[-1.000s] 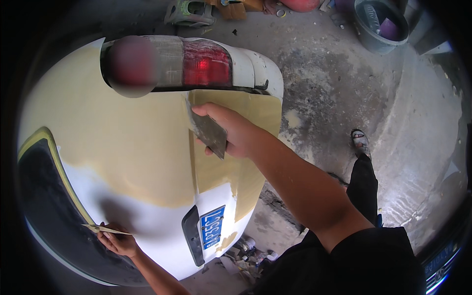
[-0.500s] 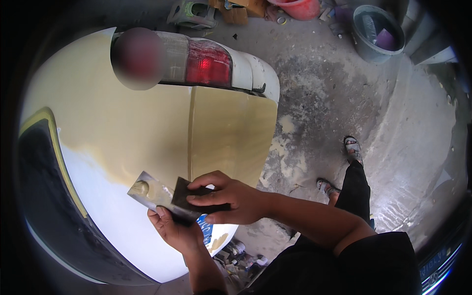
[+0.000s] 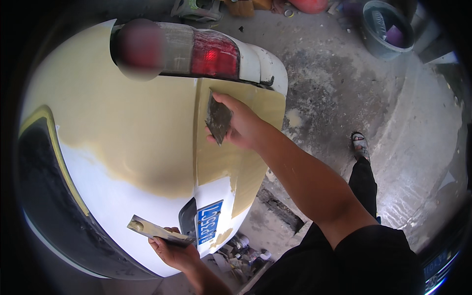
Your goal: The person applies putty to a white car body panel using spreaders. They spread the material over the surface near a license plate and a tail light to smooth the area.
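My left hand (image 3: 174,253) is wrapped around a flat metal putty plate (image 3: 160,233), holding it low over the white part of the car's rear. A beige lump of putty (image 3: 138,225) sits at the plate's far left end. Farther up, my right hand (image 3: 241,120) grips a dark, flat putty spreader (image 3: 218,117), fingers on both its ends. The spreader is at the beige-coated panel (image 3: 216,157), just right of the vertical seam; whether its edge touches the surface I cannot tell. More beige filler covers the car body (image 3: 137,118) left of the seam.
Above the panel is a red tail light (image 3: 214,55). A blue number plate (image 3: 209,221) lies between my hands' heights. On the concrete floor stand a grey bucket (image 3: 386,49) at far right and a plastic stool (image 3: 196,11). Clutter (image 3: 241,253) lies below the bumper.
My right hand has left the putty plate and moved up with the spreader to the beige panel. The left hand has lowered the plate, now seen at a flatter angle.
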Available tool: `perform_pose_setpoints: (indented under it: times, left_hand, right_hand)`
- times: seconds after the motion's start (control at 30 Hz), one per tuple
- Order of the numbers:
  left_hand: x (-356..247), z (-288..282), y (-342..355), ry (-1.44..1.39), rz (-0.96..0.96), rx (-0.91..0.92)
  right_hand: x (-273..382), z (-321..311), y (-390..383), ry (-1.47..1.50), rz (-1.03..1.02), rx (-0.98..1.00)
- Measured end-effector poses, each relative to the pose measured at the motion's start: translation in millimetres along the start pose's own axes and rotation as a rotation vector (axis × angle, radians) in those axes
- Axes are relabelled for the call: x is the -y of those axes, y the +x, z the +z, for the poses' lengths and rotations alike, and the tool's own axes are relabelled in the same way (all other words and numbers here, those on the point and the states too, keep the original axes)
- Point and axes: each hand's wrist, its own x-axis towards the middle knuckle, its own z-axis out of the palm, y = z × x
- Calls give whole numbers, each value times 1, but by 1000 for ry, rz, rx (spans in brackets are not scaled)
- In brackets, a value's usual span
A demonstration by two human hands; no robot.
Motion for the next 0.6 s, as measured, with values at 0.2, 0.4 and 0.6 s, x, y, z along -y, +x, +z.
perform_pose_setpoints:
  times: [0.2, 0.4, 0.6]
  left_hand:
    - [0, -13, -9, 25, -35, -11]
    - [6, -9, -14, 26, -48, -10]
    - [1, -3, -12, 21, -37, 21]
  right_hand:
    - [3, 34, -6, -86, -36, -20]
    - [-17, 33, -15, -119, -51, -23]
    - [14, 5, -1, -19, -48, -105]
